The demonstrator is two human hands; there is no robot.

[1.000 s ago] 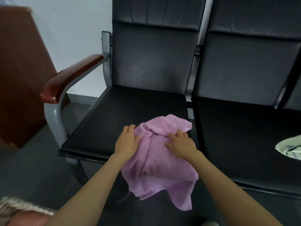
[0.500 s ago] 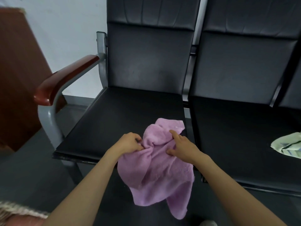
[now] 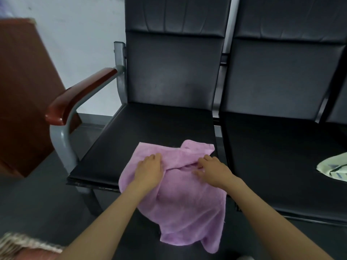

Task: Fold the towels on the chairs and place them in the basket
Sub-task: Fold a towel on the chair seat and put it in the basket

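A purple towel (image 3: pixel 180 199) lies crumpled on the front of the left black chair seat (image 3: pixel 150 128), and its lower half hangs over the seat's front edge. My left hand (image 3: pixel 149 170) presses flat on the towel's left part. My right hand (image 3: pixel 214 170) rests on the right part, its fingers lightly bent at a fold that runs across the cloth. A pale green and white towel (image 3: pixel 334 169) lies on the right chair seat (image 3: pixel 281 156), cut off by the frame's edge. A woven straw-coloured rim (image 3: pixel 28 244), possibly the basket, shows at the bottom left.
A wooden armrest (image 3: pixel 80 94) on a grey metal frame flanks the left chair. A brown wooden cabinet (image 3: pixel 22 91) stands further left against the wall. Dark floor lies in front of the chairs.
Both hands have let go of the bunched towel and spread its upper part leftward across the seat. They now lie on top of it.
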